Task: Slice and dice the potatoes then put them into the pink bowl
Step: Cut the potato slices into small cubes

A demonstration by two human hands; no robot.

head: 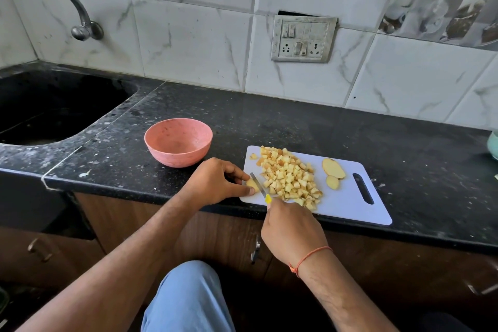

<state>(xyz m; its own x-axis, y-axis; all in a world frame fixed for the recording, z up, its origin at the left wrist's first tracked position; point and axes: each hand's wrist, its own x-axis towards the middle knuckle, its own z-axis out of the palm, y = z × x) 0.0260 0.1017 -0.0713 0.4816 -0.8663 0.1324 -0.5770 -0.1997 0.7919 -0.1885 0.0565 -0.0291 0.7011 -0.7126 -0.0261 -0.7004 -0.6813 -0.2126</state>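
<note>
A white cutting board (347,205) lies at the counter's front edge. A heap of diced potato (289,176) covers its left half, and two potato slices (333,173) lie to the right of the heap. At the board's left end my left hand (213,183) pinches a small potato piece (252,184) between thumb and fingers. My right hand (292,229) grips a yellow-handled knife (258,186), whose blade rests against that piece. The pink bowl (178,141) stands empty on the counter, left of the board and behind my left hand.
A black sink (54,108) with a metal tap (78,16) sits at the far left. The black counter (323,121) stretches back to a tiled wall with a switch plate (303,39). A pale green object (493,145) shows at the right edge.
</note>
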